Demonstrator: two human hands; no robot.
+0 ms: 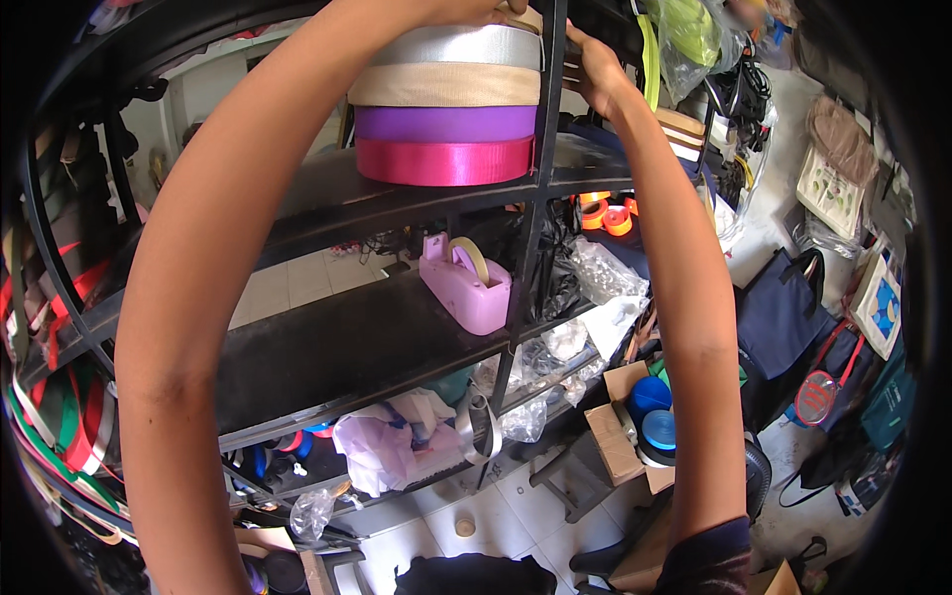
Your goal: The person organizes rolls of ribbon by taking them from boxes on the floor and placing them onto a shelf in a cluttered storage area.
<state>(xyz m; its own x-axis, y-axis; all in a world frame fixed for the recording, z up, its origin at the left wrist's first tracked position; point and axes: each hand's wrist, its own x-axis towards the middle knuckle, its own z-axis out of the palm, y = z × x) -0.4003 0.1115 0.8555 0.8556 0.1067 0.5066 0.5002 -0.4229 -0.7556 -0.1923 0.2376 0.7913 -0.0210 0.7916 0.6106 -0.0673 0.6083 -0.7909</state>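
Note:
Both my arms reach up to a black metal shelf rack (397, 377). On its upper shelf stands a stack of wide ribbon rolls: a silver roll (451, 46) on top, then a cream roll (446, 86), a purple roll (446, 123) and a magenta roll (444, 162). My left hand (466, 10) is at the top of the stack, cut by the frame edge; its fingers curl beside a tan edge I cannot make out. Right of the rack's upright, my right hand (598, 71) reaches up, its fingers mostly hidden. Below sits a lilac tape dispenser (466, 288) with a tape roll.
Orange tape rolls (605, 213) lie right of the upright. Crumpled plastic bags (605, 273) and lilac fabric (377, 446) fill lower shelves. A cardboard box (615, 446) holds blue rolls (657, 428). Coloured ribbons (74, 426) hang at left; bags (783, 307) hang along the right wall.

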